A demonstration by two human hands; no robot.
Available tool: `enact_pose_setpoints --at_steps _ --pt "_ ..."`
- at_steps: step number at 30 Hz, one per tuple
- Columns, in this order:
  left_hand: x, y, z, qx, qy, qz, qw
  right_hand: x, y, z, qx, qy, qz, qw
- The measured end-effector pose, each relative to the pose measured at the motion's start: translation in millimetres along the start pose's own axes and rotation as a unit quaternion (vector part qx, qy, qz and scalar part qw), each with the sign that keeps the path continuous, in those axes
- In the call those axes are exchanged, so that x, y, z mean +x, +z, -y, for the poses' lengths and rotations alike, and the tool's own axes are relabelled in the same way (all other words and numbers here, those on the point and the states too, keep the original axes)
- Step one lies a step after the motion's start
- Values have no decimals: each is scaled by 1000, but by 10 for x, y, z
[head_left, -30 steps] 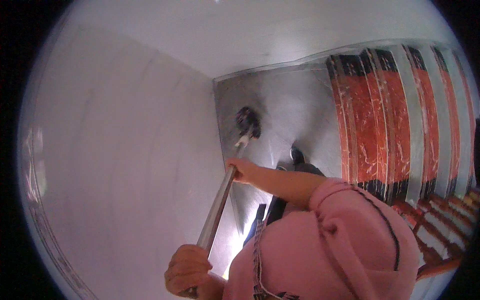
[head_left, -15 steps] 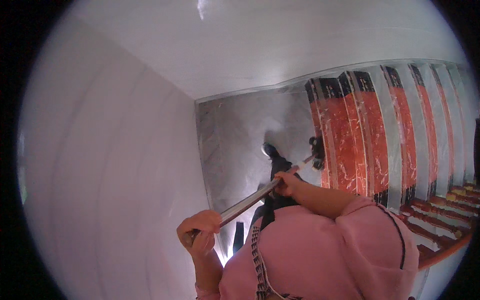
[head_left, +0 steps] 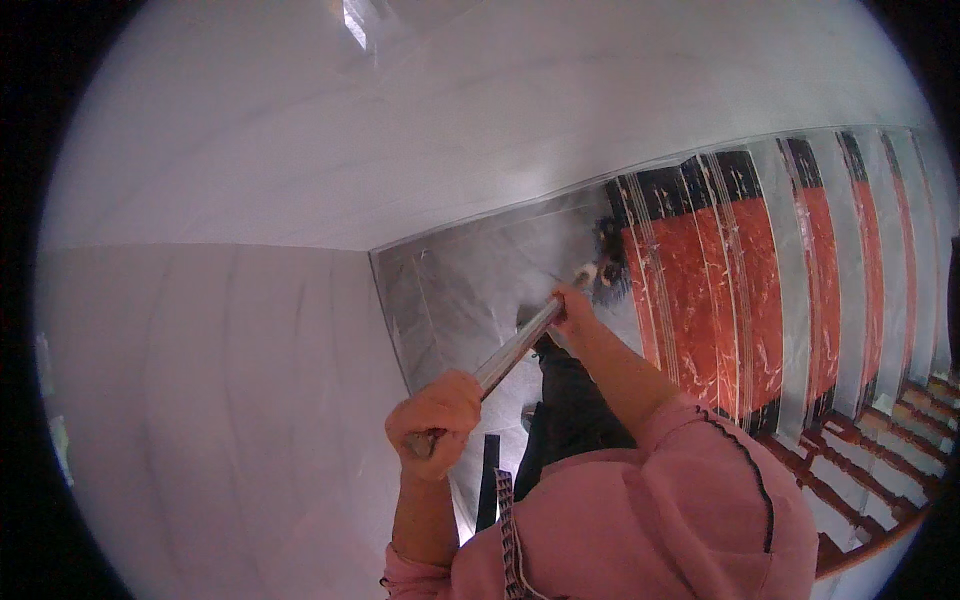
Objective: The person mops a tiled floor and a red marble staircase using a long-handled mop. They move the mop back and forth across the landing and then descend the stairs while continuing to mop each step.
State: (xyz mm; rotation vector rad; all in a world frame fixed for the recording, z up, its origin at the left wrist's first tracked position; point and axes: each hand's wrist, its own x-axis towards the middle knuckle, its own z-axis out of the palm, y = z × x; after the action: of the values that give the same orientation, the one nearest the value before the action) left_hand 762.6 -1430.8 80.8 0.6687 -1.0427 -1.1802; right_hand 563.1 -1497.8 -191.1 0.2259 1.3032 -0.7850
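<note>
My left hand (head_left: 437, 412) is wrapped round the upper end of a long pole, whose tip pokes out of the fist. Further down, my right hand (head_left: 572, 309) grips the same pole. It is the silvery handle of a broom (head_left: 516, 352), slanting away from me to the upper right. Its dark, bristly head (head_left: 609, 245) rests on the grey floor (head_left: 450, 290), against the foot of the lowest stair. Blur hides the exact shape of the head. Both of my hands are closed.
Stairs (head_left: 690, 300) with red and black treads rise to the right, with a brown wooden banister (head_left: 850, 500) on their near side. A pale wall (head_left: 480, 130) runs along the far side; another wall (head_left: 220, 380) stands at left. My dark-trousered leg (head_left: 575, 405) is beneath the handle.
The broom's head has moved away from me, along the lowest stair toward the far wall. My right hand has moved forward with it, and my left hand slightly right. The view has turned.
</note>
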Motion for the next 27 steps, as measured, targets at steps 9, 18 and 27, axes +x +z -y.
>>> enact_pose_setpoints --at_steps 9,18,27 --pt "-598 64 15 234 -88 -376 893 663 376 -309 -348 60 -89 931" --pt "-1108 301 -1051 448 39 -370 813 -490 1250 -1751 -213 237 139 938" --pt "-1754 -18 -2141 283 155 -208 923 -1745 1082 -1812 -61 291 119 947"
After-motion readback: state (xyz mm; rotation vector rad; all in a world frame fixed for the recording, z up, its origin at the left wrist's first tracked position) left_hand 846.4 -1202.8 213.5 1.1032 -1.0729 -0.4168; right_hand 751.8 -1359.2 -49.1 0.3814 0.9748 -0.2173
